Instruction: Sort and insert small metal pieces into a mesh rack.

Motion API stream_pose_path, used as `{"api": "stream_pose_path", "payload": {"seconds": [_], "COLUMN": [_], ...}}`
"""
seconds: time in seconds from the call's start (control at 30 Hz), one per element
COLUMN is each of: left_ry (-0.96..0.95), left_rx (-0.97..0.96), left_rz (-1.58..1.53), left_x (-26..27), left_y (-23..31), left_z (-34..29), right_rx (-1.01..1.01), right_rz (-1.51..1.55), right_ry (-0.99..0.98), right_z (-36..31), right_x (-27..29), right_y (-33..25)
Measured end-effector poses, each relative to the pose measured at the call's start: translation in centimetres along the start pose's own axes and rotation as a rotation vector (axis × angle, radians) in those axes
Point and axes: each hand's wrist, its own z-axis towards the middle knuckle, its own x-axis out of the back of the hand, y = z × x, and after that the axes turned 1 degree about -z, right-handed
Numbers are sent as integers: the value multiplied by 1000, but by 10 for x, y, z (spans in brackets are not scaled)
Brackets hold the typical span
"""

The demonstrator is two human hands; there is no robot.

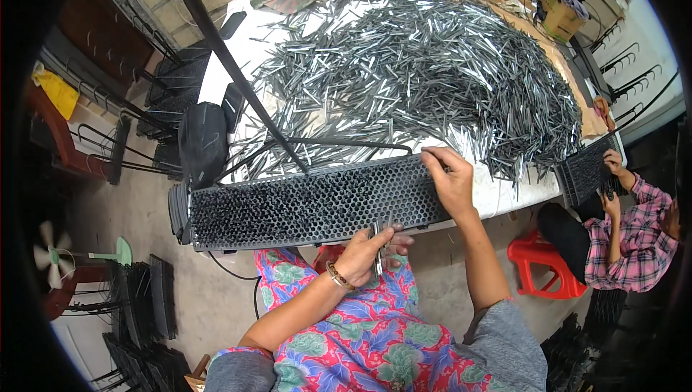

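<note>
A long black perforated panel [303, 205] with a honeycomb of holes lies along the near edge of a white table [504, 194]. My left hand [364, 251] is closed on a few thin grey metal pins [378, 246] at the panel's near edge. The right end of the panel lies under my right hand [450, 179], fingers bent over its far edge. A big heap of the same grey metal pins [425, 75] covers the table beyond the panel.
Another person in a plaid shirt [634, 237] sits at right by a red stool [544, 266], hands on a second black panel [585, 170]. Black wire racks [144, 96] stand at left, stacked panels [148, 298] and a small fan [50, 255] on the floor. A black bar [231, 60] crosses the table.
</note>
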Motion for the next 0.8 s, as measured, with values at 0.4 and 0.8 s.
{"api": "stream_pose_path", "payload": {"seconds": [0.4,0.8], "left_ry": [103,53], "left_rx": [130,33], "left_rz": [-22,-24], "left_x": [8,6], "left_y": [-26,-26], "left_z": [2,4], "right_rx": [340,268], "right_rz": [-356,-439], "right_ry": [-80,-74], "right_z": [0,-2], "right_x": [-29,-33], "right_y": [33,24]}}
